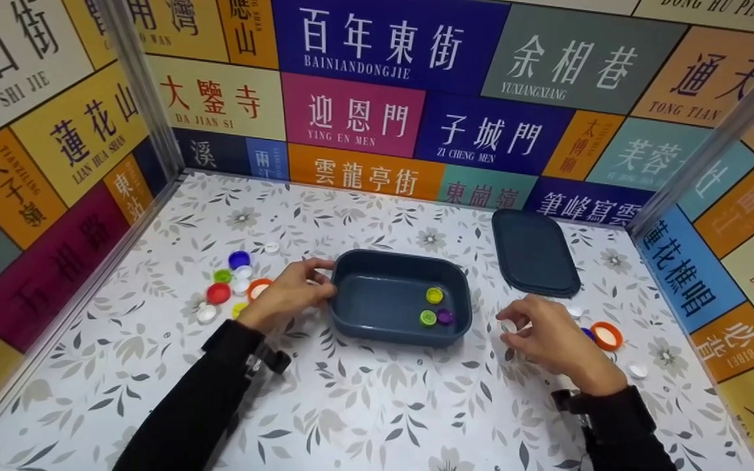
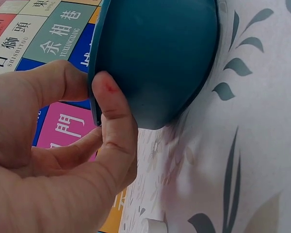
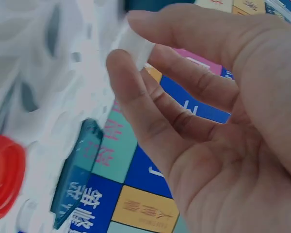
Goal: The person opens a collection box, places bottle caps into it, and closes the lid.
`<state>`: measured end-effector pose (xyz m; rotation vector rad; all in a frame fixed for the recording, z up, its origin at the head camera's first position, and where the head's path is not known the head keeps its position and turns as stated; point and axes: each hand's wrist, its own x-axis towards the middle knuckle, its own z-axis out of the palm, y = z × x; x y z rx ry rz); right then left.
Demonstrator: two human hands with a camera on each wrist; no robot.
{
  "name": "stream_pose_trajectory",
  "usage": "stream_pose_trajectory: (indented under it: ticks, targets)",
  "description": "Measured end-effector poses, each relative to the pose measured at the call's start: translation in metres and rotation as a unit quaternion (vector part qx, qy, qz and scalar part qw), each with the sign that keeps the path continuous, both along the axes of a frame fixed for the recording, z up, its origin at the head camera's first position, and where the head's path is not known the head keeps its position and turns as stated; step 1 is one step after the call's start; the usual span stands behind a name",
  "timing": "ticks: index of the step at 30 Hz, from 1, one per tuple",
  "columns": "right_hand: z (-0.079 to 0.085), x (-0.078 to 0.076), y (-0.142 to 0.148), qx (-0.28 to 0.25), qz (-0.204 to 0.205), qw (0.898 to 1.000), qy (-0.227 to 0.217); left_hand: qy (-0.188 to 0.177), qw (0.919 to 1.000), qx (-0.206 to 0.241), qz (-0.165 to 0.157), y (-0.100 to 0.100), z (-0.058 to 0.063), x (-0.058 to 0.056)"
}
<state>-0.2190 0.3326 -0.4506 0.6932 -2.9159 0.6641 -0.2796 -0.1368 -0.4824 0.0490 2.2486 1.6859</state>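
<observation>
A dark blue-grey plastic box [image 1: 377, 301] stands uncovered on the table, with a yellow cap [image 1: 434, 296], a green cap [image 1: 428, 318] and a purple cap [image 1: 444, 316] at its right end. My left hand [image 1: 293, 293] pinches the box's left rim; the left wrist view shows the thumb and a finger on either side of the rim [image 2: 95, 97]. To the right of the box, apart from it, my right hand [image 1: 550, 337] holds a small white cap [image 3: 136, 44] between thumb and fingertips above the table.
Left of the box lie several loose caps, among them a blue one [image 1: 239, 260] and a red one [image 1: 218, 293]. An orange cap [image 1: 607, 335] and a white cap [image 1: 637, 370] lie beyond my right hand. The dark lid [image 1: 537, 252] rests at the back right, near the sign-covered wall [image 1: 351, 118].
</observation>
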Motion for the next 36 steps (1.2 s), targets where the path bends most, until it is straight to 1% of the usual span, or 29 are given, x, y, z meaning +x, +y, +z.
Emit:
stream_pose_trajectory:
  ticks: [4, 7, 9, 14, 19, 25, 32, 36]
  targets:
    - [0.009, 0.000, -0.012, -0.036, 0.007, 0.999, 0.023, 0.002, 0.9999, 0.013, 0.003, 0.000, 0.000, 0.001]
    - [0.017, 0.001, -0.023, -0.054, 0.003, 0.998, 0.027, 0.011, 0.9997, 0.022, 0.000, 0.000, -0.001, 0.002]
    - [0.021, 0.000, -0.031, -0.059, 0.003, 0.998, 0.027, 0.017, 0.9995, 0.026, -0.003, 0.000, -0.001, 0.002]
    - [0.026, -0.007, -0.052, -0.062, 0.022, 0.997, 0.029, 0.012, 0.9997, 0.022, -0.002, -0.001, -0.001, 0.001]
    - [0.022, -0.015, -0.070, -0.071, 0.045, 0.996, 0.020, 0.009, 0.9999, 0.014, 0.001, -0.001, -0.001, 0.001]
    - [0.014, -0.020, -0.086, -0.080, 0.064, 0.995, -0.014, 0.007, 0.9999, 0.010, -0.001, -0.001, -0.001, 0.000]
    - [0.008, -0.024, -0.099, -0.058, 0.087, 0.994, -0.044, 0.004, 0.9999, 0.012, -0.004, -0.002, -0.001, 0.000]
    - [0.006, -0.026, -0.105, -0.051, 0.101, 0.992, -0.047, 0.011, 0.9999, 0.000, -0.011, -0.002, -0.001, 0.000]
